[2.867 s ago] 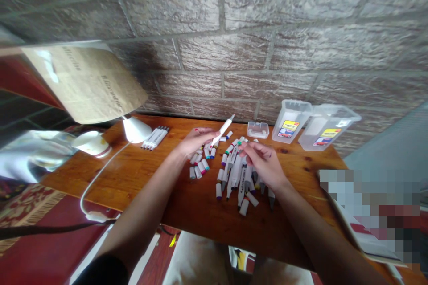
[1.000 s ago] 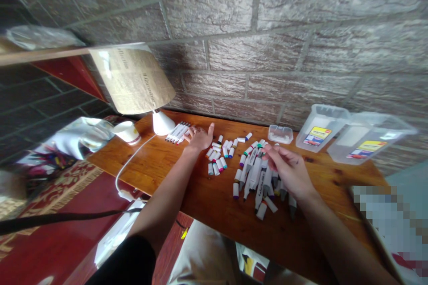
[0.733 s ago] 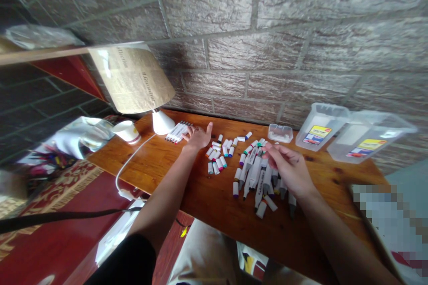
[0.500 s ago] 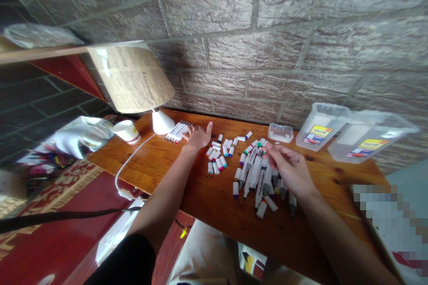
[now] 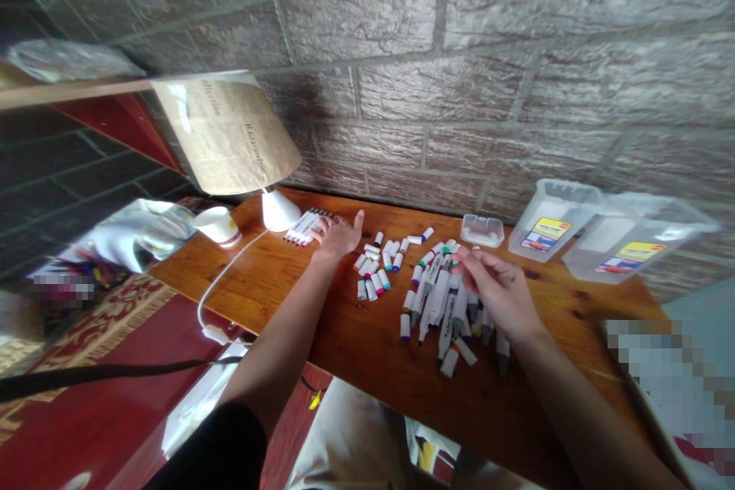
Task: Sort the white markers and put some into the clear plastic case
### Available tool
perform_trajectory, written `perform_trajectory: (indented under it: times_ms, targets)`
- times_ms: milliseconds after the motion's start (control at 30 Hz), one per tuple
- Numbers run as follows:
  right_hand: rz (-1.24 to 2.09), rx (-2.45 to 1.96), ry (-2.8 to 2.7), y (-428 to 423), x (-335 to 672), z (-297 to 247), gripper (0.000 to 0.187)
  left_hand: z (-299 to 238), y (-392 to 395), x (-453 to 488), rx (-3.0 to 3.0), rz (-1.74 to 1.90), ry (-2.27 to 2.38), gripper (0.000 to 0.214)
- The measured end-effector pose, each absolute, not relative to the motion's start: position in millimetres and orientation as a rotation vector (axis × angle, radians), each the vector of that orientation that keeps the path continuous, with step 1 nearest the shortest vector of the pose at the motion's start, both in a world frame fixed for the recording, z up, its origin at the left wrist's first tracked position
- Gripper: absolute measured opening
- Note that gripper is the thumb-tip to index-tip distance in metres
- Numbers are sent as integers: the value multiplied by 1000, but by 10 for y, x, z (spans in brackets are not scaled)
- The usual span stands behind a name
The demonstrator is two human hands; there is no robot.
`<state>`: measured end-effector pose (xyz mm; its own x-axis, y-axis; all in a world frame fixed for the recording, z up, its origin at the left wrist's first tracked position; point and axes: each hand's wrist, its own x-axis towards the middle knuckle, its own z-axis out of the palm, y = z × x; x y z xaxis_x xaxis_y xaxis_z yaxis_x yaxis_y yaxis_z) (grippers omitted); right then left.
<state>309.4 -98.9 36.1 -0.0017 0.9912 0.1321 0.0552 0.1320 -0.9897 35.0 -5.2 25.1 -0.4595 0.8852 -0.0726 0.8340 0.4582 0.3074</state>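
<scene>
My left hand (image 5: 340,234) lies at the right end of a neat row of white capped markers (image 5: 304,225), fingertips touching them and the thumb stuck out. It holds nothing that I can see. Over a loose pile of uncapped white and grey markers (image 5: 441,295) hovers my right hand (image 5: 497,285), thumb and forefinger pinched together. What lies in that pinch, if anything, is too small to make out. Between the hands is a scatter of marker caps (image 5: 372,269) with coloured ends. More caps edge the pile, among them a white cap (image 5: 450,361) at its front.
Behind the pile sits a small clear plastic lid (image 5: 482,230). Two clear plastic containers (image 5: 552,220) with yellow labels stand by the wall at right. A lamp (image 5: 280,210), its white cord (image 5: 230,264) and a paper cup (image 5: 218,226) occupy the left of the wooden table (image 5: 344,337).
</scene>
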Motion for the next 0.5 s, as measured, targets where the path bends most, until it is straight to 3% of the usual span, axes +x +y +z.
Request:
perform_trajectory:
  times_ms: [500]
  targets:
    - [1045, -1116, -1336, -967, 3118, 331, 43, 236, -34, 297, 1463, 404, 2475, 97]
